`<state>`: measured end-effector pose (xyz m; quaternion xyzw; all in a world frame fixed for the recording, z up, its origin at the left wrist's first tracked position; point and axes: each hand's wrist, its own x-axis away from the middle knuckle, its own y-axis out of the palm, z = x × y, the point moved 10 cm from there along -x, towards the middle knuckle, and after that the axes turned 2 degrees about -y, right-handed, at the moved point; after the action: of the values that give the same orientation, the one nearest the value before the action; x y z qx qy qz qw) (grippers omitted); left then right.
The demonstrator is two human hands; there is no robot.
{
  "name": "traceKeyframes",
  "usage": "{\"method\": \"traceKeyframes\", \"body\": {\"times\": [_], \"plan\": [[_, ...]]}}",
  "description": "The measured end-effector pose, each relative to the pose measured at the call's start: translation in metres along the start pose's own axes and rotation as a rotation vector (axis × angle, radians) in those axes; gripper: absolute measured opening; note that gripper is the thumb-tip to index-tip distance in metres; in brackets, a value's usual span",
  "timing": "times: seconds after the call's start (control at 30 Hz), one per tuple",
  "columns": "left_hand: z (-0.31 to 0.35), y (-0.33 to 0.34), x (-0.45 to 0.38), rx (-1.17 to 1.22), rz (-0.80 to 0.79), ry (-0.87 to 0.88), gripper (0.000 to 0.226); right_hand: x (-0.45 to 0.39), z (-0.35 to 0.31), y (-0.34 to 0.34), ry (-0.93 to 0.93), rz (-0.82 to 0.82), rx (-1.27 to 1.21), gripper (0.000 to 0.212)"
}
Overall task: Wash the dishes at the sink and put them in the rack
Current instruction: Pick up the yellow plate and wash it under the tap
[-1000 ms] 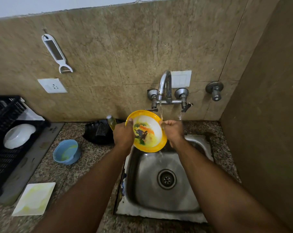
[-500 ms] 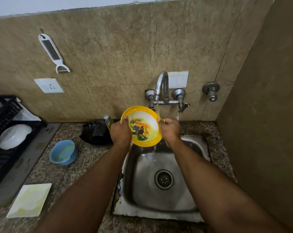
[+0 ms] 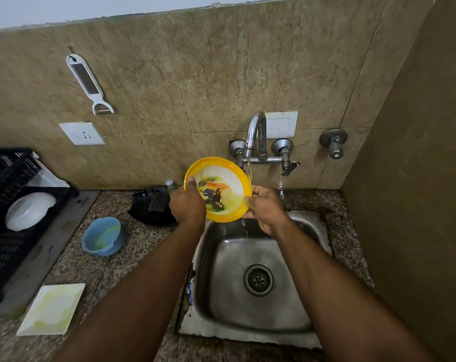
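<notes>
I hold a yellow-rimmed plate [image 3: 221, 186] with a cartoon picture tilted toward me over the back of the steel sink [image 3: 258, 325]. My left hand [image 3: 187, 205] grips its left edge, thumb on the rim. My right hand [image 3: 266, 207] holds its lower right edge. Water runs from the tap [image 3: 254, 134] onto the plate's right rim and streams down into the sink. A black rack [image 3: 10, 244] at the far left holds a white bowl [image 3: 29, 210].
On the granite counter stand a blue bowl [image 3: 104, 236] and a square white plate [image 3: 51, 308] with yellow smears. A black holder [image 3: 153, 207] and a small bottle [image 3: 170, 185] sit behind my left hand. A side wall closes the right.
The plate stays under the running water, held by both hands. It has turned slightly and shifted a little left, so the stream now hits its right rim.
</notes>
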<state>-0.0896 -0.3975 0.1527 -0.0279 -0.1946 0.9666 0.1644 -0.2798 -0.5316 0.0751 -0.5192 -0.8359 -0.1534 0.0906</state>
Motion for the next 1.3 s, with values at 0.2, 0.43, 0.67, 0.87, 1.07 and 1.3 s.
{"method": "traceKeyframes", "body": {"times": [0.2,0.43,0.67,0.87,1.07,1.3], "plan": [[0.008,0.005,0.009,-0.035,0.048,0.053,0.052,-0.002,-0.005,-0.012,-0.05,0.212,0.118,0.02],[-0.018,0.006,0.012,0.007,0.099,-0.16,0.054,0.011,0.002,0.001,0.039,0.159,0.099,0.031],[-0.049,0.006,0.019,0.1,0.144,-0.374,0.062,0.034,0.0,0.031,0.058,-0.059,0.01,0.023],[-0.044,0.014,0.038,0.128,0.141,-0.408,0.059,0.02,0.0,0.008,0.027,0.199,0.066,0.029],[-0.041,0.016,0.04,0.18,0.166,-0.387,0.055,0.035,-0.003,0.025,0.014,0.129,-0.045,0.024],[-0.028,0.02,0.05,0.218,0.173,-0.331,0.046,0.022,-0.007,0.017,-0.044,0.217,0.04,0.018]]}}
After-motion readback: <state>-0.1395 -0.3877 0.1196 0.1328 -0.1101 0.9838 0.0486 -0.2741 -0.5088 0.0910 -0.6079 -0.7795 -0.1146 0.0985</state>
